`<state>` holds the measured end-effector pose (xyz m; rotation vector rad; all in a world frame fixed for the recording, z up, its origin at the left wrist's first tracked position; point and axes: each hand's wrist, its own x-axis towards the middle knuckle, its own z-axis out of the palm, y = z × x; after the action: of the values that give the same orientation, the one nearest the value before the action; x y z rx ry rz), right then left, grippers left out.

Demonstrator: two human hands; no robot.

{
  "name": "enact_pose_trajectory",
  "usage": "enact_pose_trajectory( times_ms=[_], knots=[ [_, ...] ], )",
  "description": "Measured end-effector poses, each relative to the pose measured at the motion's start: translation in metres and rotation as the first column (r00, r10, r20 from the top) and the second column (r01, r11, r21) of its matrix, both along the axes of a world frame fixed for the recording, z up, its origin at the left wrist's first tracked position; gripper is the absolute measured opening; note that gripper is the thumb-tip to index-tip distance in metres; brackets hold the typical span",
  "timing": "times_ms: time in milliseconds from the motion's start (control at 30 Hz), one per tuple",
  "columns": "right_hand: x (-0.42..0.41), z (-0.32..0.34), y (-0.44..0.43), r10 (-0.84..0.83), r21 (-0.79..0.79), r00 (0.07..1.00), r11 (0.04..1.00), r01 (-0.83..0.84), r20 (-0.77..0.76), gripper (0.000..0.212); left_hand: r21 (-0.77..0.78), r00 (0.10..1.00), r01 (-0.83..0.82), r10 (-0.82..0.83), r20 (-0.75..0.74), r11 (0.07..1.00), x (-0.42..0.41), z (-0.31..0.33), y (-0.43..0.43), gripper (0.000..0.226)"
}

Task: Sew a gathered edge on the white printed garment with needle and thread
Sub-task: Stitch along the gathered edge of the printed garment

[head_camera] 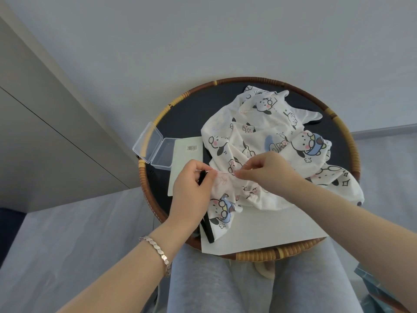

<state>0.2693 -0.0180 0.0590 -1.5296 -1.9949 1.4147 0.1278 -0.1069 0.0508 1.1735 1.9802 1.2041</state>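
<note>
Support: round dark-topped table w/ woven rattan rim [255, 255]. Directly on top: clear plastic hinged box [158, 150], lid open, L edge; white card w/ barcode [185, 163] touching it; white paper sheet [259, 231], near edge; flat black slab [208, 231] partly under white cartoon-dog-printed garment [259, 132], centre-R.

The one camera sits on my head and looks forward and steeply down, so everything is seen from above and from my own side. It is near. My left hand [191, 184] and right hand [268, 170] meet just below the middle of the frame, both pinching at the garment [259, 132], and my forearms come in from the two lower corners. My lap [203, 281] fills the bottom edge. The round counter [255, 256] lies straight ahead of my knees, and the wall [203, 37] takes the top. The lens is wide, taking in the whole counter and both forearms at once.
</note>
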Motion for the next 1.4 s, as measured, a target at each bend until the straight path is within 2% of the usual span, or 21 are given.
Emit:
enact_pose_trajectory(
  times_ms=[100, 200, 267, 300, 333, 367, 433, 467, 533, 600, 667, 800, 1067, 1133, 1267, 1400],
  knots=[
    [0.012, -0.006, 0.015, -0.026, 0.148, 0.950, 0.989, -0.021, 0.312, 0.014, 0.014, 0.999, -0.039, 0.039, -0.020, 0.999, -0.003, -0.002, 0.001, 0.004],
    [0.027, -0.008, 0.025, -0.070, 0.227, 0.798, 0.970, -0.085, 0.599, 0.013, 0.028, 0.997, -0.068, 0.069, -0.029, 0.997, -0.006, -0.004, 0.001, 0.007],
    [0.030, -0.007, 0.026, -0.091, 0.259, 0.686, 0.955, -0.145, 0.722, 0.022, 0.032, 0.996, -0.078, 0.079, -0.037, 0.996, -0.008, -0.005, 0.000, 0.009],
    [0.030, -0.006, 0.025, -0.110, 0.274, 0.663, 0.950, -0.148, 0.741, 0.023, 0.031, 0.996, -0.083, 0.084, -0.031, 0.996, -0.009, -0.006, 0.000, 0.008],
    [0.028, -0.005, 0.026, -0.108, 0.269, 0.669, 0.953, -0.143, 0.736, 0.020, 0.029, 0.996, -0.089, 0.089, -0.020, 0.996, -0.010, -0.007, -0.001, 0.006],
    [0.026, -0.004, 0.025, -0.080, 0.244, 0.721, 0.962, -0.126, 0.689, 0.015, 0.025, 0.996, -0.092, 0.092, -0.009, 0.995, -0.011, -0.008, -0.001, 0.005],
    [0.018, -0.001, 0.021, 0.007, 0.155, 0.891, 0.984, -0.086, 0.453, 0.005, 0.013, 0.997, -0.076, 0.075, 0.016, 0.997, -0.011, -0.008, -0.001, 0.006],
    [0.013, 0.001, 0.015, 0.052, 0.108, 0.950, 0.990, -0.090, 0.307, 0.008, 0.011, 0.998, -0.060, 0.060, 0.031, 0.998, -0.010, -0.007, -0.002, 0.009],
    [0.002, 0.006, 0.004, 0.125, 0.037, 0.988, 0.991, -0.129, 0.092, 0.015, 0.002, 0.998, -0.025, 0.025, 0.051, 1.000, -0.008, -0.005, -0.002, 0.011],
    [-0.007, 0.008, -0.002, 0.169, -0.005, 0.986, 0.986, -0.169, -0.001, 0.016, -0.001, 0.999, 0.011, -0.011, 0.045, 1.000, -0.006, -0.002, -0.002, 0.009],
    [-0.012, 0.007, -0.004, 0.197, -0.042, 0.980, 0.979, -0.198, -0.023, 0.013, 0.009, 0.999, 0.041, -0.041, 0.031, 0.999, -0.004, 0.000, -0.003, 0.007],
    [-0.013, 0.006, -0.003, 0.140, -0.106, 0.988, 0.983, -0.147, -0.071, 0.014, 0.008, 0.997, 0.081, -0.081, 0.004, 0.997, -0.004, 0.001, -0.004, 0.003],
    [0.010, 0.008, 0.005, -0.036, -0.183, 0.986, 0.983, 0.005, -0.165, 0.018, -0.024, 0.998, -0.020, 0.019, -0.053, 1.000, -0.012, -0.007, -0.002, 0.003],
    [0.013, 0.009, 0.007, -0.079, -0.160, 0.989, 0.985, 0.058, -0.127, 0.016, -0.020, 0.996, -0.060, 0.058, -0.072, 0.998, -0.014, -0.009, -0.001, 0.003],
    [0.018, 0.005, 0.011, -0.151, -0.074, 0.988, 0.985, 0.153, 0.044, 0.016, 0.040, 0.982, -0.138, 0.142, -0.124, 0.990, -0.016, -0.008, -0.001, 0.002],
    [0.023, -0.001, 0.016, -0.199, -0.025, 0.972, 0.979, 0.204, 0.124, 0.016, 0.030, 0.975, -0.196, 0.198, -0.106, 0.980, -0.019, -0.008, 0.001, 0.002]
  ],
)
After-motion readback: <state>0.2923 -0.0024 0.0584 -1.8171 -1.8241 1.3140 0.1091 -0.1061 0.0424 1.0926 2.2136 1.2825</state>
